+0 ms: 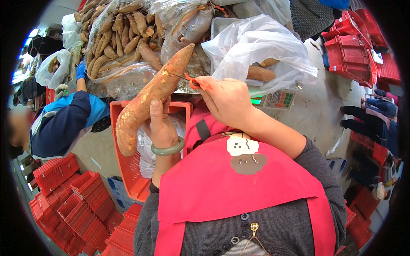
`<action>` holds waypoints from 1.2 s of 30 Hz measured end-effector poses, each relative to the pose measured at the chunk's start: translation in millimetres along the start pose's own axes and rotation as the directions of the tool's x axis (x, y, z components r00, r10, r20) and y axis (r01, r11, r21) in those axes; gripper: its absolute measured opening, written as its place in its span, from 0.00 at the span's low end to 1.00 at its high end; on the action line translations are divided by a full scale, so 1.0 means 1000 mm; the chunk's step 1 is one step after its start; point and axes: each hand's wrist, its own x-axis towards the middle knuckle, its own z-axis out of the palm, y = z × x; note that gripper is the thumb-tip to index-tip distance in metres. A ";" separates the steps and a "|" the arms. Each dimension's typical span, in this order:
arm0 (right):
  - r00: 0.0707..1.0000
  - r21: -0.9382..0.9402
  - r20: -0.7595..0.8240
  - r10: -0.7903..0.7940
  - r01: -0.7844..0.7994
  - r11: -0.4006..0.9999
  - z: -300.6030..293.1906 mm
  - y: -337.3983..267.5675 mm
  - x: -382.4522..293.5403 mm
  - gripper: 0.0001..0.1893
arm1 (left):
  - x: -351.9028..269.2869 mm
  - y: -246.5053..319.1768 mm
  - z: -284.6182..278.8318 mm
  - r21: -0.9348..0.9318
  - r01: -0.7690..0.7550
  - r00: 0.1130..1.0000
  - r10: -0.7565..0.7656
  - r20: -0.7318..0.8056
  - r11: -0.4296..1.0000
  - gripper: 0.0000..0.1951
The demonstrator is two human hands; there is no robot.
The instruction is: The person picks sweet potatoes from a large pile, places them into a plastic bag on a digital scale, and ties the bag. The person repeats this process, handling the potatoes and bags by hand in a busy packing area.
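Note:
My left hand (161,123), with a green bangle at the wrist, holds a large sweet potato (150,96) that slants up to the right. Between the thumb and fingers of my right hand (221,96) is a small thin tool with a red plastic wrap (196,82); its dark, narrow tip touches the sweet potato's upper part. Behind them lies a heap of sweet potatoes (123,35) in clear plastic. At the right, an open white plastic bag (256,48) with sweet potatoes (261,73) in it rests on a digital scale (278,99).
A red crate (120,160) with clear plastic inside stands below my left hand. A co-worker's blue-gloved hand (80,71) is at the heap's left edge. Stacked red crates (86,198) stand lower left, more (349,57) at upper right. Several people are at the far right.

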 end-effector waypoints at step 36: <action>0.995 0.083 0.018 0.102 -0.104 0.991 0.001 0.006 -0.007 0.06 | 0.002 -0.010 -0.011 0.293 -0.243 0.963 0.194 0.187 0.925 0.23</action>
